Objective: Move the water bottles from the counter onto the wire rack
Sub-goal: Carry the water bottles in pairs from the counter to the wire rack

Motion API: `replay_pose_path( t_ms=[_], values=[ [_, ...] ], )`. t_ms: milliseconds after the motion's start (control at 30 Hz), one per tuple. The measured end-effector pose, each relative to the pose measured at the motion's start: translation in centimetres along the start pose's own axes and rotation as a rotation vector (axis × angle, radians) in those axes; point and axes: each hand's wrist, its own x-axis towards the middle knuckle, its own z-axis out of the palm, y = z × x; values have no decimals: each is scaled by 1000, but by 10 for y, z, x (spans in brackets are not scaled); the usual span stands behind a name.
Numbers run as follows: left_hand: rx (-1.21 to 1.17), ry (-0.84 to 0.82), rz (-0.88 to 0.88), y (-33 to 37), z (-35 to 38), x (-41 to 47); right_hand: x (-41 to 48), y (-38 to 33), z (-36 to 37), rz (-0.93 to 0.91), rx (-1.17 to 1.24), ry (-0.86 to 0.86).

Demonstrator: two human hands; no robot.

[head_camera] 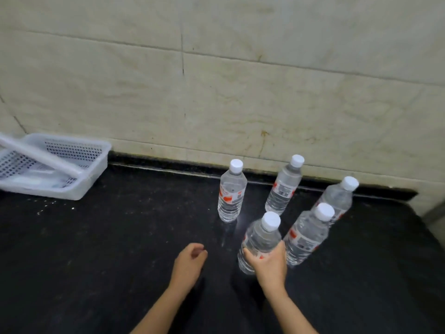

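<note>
Water bottles (231, 191), five clear ones with white caps and red-marked labels, are all on the black worktop (96, 249), gathered toward its right side. Three stand upright in a loose row near the tiled wall (216, 92). The nearest bottle (261, 237) is held by the right grip (267, 263), fingers and thumb wrapped round its lower half; whether its base touches the worktop I cannot tell. A fifth bottle (305, 237) stands just beside it on the right. The left grip (190, 261) is loosely curled and holds nothing, to the left of the held bottle. A white perforated basket (79, 165) sits far left, by the wall.
</note>
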Motion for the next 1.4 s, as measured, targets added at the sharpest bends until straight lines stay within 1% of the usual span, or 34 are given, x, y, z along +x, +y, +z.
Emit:
replay_pose_path(
  t_ms=[133,233,333,467,567,700,833,900,1000,1300,1400],
  values=[
    [-35,-98,16,5,1,28,-10,-6,3,47,23,68],
    [-15,-168,49,6,-4,48,-12,-3,11,107,65,127],
    [19,-236,116,18,-8,74,-15,-2,18,152,71,209],
    [19,-301,247,40,-5,110,-19,-11,26,177,91,304],
    [19,-356,294,54,5,121,-24,-15,28,189,113,326],
    [113,-443,333,75,21,145,-33,-20,24,182,130,334],
    [73,-628,303,85,22,159,-39,-19,20,183,125,307],
    [103,-625,320,83,22,160,-39,-18,20,181,111,292],
    [155,-553,358,78,18,149,-40,-21,18,158,93,280],
    [196,-475,302,35,-14,61,-63,-19,14,150,53,274],
    [164,-401,261,19,-20,31,-81,-11,3,142,75,251]
  ],
)
